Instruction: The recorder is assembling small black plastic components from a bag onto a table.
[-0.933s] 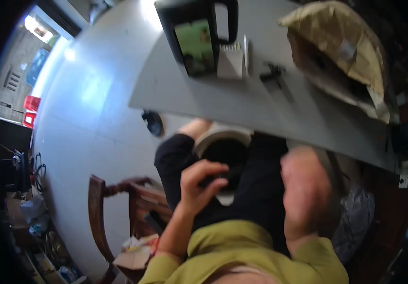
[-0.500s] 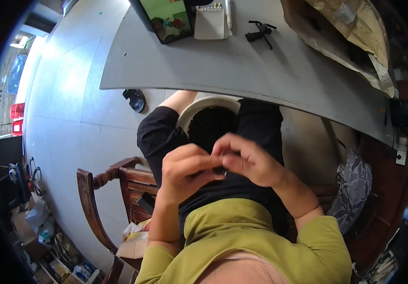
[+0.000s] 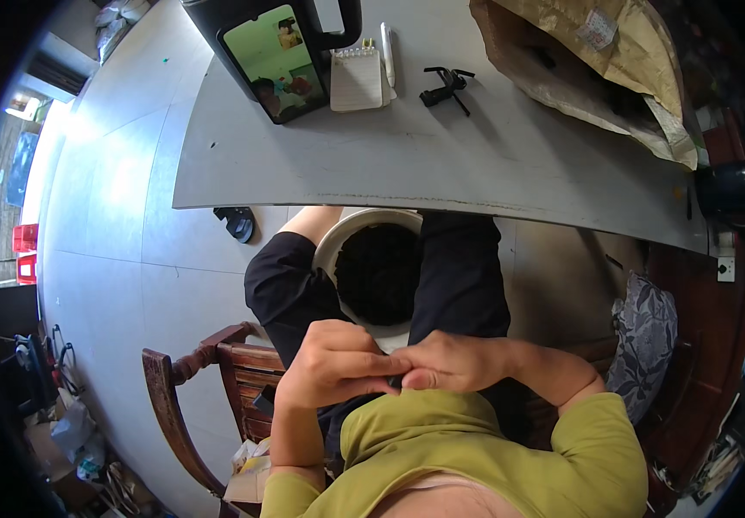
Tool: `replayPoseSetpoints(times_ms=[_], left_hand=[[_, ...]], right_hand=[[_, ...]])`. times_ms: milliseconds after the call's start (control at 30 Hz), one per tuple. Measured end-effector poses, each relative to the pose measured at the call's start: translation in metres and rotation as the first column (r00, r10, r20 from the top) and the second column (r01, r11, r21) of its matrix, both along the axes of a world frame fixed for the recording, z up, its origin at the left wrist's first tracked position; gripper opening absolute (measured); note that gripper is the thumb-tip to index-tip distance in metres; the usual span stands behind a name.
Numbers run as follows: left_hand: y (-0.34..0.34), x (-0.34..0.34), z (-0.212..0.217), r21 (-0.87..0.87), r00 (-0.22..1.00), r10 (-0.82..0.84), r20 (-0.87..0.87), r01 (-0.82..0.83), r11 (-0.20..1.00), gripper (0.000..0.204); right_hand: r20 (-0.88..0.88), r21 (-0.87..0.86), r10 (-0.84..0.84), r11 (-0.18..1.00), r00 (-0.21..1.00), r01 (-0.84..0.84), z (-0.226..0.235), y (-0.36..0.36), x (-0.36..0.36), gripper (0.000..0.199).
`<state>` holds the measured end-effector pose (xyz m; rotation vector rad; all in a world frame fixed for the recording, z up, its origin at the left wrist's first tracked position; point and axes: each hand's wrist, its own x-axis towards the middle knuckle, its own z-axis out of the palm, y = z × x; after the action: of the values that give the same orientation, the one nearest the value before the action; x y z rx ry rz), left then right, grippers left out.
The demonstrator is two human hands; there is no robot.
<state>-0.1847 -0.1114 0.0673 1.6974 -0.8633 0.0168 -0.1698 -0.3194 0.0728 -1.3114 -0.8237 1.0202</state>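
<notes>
My left hand (image 3: 329, 364) and my right hand (image 3: 457, 363) meet in front of my belly, fingertips touching. Both are closed in a pinch. A small dark bit (image 3: 396, 381) shows between the fingertips, too small and too covered to name. Just beyond the hands, between my knees, stands a whitish bucket (image 3: 327, 250) with a dark, black-looking mass (image 3: 378, 274) inside. What that mass consists of cannot be made out.
A grey table (image 3: 303, 177) reaches over my knees, bearing a phone (image 3: 275, 65), a notepad (image 3: 357, 80), a white pen (image 3: 387, 56), a small black tripod-like stand (image 3: 447, 86) and a brown paper bag (image 3: 592, 73). Left are a wooden chair (image 3: 251, 375) and a black sandal (image 3: 236, 224).
Both hands have drawn in toward my belly, still together at the fingertips. The view has shifted, so table and bucket sit lower in it and more of the bucket shows.
</notes>
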Motion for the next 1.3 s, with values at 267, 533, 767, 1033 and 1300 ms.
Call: replayPoseSetpoints(times_ms=[267,533,767,1033,1300], left_hand=[[0.003,-0.002,-0.002,0.092,1.000,0.016,-0.017,-0.015,0.996,0.026],[-0.018,0.000,-0.015,0.618,0.947,0.312,-0.077,-0.201,0.760,0.063],[-0.018,-0.004,-0.021,0.583,0.934,0.327,-0.144,-0.187,0.790,0.041],[-0.036,0.018,-0.028,-0.190,0.741,0.223,-0.633,-0.429,0.883,0.033],[-0.031,0.006,-0.019,-0.507,0.684,0.031,-0.728,-0.569,0.647,0.018]], right_hand=[[0.214,-0.283,0.127,0.957,0.968,-0.063,0.005,0.004,0.009,0.030],[0.874,0.336,-0.446,0.267,-0.193,0.903,-0.037,-0.012,0.187,0.026],[0.629,0.490,-0.699,0.018,-0.339,0.872,-0.071,-0.025,0.224,0.018],[0.087,0.441,-0.751,0.618,0.655,0.650,-0.031,0.026,0.055,0.025],[0.343,0.288,-0.640,0.769,0.688,0.571,-0.023,0.012,0.041,0.026]])
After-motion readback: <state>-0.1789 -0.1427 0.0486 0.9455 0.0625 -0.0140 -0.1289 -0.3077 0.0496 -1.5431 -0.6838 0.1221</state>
